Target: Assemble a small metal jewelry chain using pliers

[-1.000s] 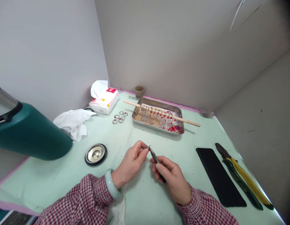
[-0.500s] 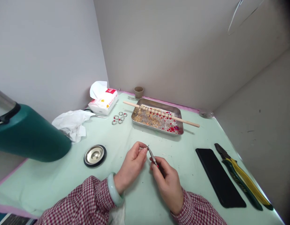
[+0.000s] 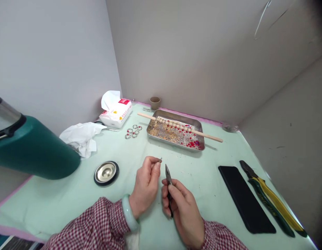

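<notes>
A small metal piece point(image 3: 160, 160) is pinched between the thumb and forefinger tips of the left hand point(image 3: 146, 182), near the middle of the mint-green table cover point(image 3: 59, 194); what kind of piece it is cannot be told. The remaining fingers of that hand are curled in, and a pale green bangle point(image 3: 129, 213) is worn at its wrist. The right hand point(image 3: 181, 205) is closed around the handles of small pliers point(image 3: 168, 178), whose tip is pointed away and upward. The tip is seen just right of and nearer than the metal piece, apart from it.

Farther off, a steel tray point(image 3: 176, 114) of beads is crossed by a wooden dowel point(image 3: 210, 137). To the right, a black pad point(image 3: 245, 198) and larger yellow-green pliers point(image 3: 272, 201) are laid. To the left, a round metal lid point(image 3: 106, 172) is placed.
</notes>
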Tool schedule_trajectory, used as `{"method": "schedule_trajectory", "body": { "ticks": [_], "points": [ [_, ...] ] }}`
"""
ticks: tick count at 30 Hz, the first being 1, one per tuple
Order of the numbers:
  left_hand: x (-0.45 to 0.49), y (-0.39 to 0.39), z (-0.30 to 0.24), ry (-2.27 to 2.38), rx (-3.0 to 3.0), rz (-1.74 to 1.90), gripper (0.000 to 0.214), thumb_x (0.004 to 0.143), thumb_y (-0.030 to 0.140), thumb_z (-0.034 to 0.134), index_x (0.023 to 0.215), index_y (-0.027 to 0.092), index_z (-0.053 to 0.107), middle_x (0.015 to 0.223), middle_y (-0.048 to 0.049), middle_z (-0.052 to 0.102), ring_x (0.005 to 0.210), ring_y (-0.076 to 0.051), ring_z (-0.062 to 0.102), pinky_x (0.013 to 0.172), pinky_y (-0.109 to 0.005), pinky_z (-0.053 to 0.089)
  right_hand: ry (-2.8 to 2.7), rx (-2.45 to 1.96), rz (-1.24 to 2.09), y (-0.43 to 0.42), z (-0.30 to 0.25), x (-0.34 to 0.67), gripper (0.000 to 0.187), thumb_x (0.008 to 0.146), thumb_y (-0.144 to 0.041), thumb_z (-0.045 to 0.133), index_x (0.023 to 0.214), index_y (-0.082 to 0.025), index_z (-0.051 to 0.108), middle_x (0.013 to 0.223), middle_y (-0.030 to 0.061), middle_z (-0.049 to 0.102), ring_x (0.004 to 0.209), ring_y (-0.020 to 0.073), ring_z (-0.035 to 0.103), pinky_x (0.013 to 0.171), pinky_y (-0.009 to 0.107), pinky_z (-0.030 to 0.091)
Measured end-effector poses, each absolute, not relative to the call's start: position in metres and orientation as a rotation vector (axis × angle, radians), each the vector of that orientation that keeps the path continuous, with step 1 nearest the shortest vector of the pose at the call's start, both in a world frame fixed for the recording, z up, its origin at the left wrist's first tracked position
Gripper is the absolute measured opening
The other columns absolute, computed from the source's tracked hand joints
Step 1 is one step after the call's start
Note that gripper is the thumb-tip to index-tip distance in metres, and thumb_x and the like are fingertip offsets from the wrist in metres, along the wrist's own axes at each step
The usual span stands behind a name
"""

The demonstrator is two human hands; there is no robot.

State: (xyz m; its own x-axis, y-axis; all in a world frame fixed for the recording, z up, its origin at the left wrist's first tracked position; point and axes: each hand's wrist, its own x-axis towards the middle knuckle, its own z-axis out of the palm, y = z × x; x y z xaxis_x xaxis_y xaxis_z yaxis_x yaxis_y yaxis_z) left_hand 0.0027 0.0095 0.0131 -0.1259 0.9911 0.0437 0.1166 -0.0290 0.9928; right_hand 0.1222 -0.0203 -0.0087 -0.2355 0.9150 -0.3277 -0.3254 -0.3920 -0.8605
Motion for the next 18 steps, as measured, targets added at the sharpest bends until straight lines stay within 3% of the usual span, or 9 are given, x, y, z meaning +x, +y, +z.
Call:
{"method": "schedule_trajectory", "body": {
  "ticks": [7,14,18],
  "points": [
    [-0.004,0.021,0.012,1.092,0.967,1.211,0.018,0.088,0.037,0.045,0.088,0.02,0.044,0.05,0.0103,0.028,0.043,-0.007,0.024,0.041,-0.019,0.02,-1.181,-1.195,1.554,-0.016,-0.007,0.134,0.026,0.087,-0.037,0.052,0.101,-0.015,0.057,0.074,0.0014,0.054,0.058,0.0096,0.045,0.053,0.023,0.039],
    [-0.002,0.019,0.012,1.07,1.043,1.117,0.018,0.088,0.035,0.047,0.082,0.018,0.045,0.05,0.0098,0.03,0.043,-0.006,0.025,0.043,-0.019,0.021,-1.488,-1.238,1.252,-0.007,0.0,0.141,0.02,0.088,-0.033,0.05,0.099,-0.018,0.057,0.085,0.0029,0.061,0.079,0.0156,0.056,0.073,0.025,0.045],
    [-0.002,0.019,0.011,1.117,1.102,1.074,0.02,0.086,0.037,0.048,0.08,0.018,0.046,0.05,0.0091,0.032,0.043,-0.007,0.027,0.044,-0.021,0.023,-1.545,-1.226,1.201,-0.007,-0.002,0.142,0.019,0.089,-0.03,0.048,0.101,-0.018,0.056,0.091,0.0042,0.062,0.082,0.0161,0.058,0.075,0.025,0.046]
  ]
}}
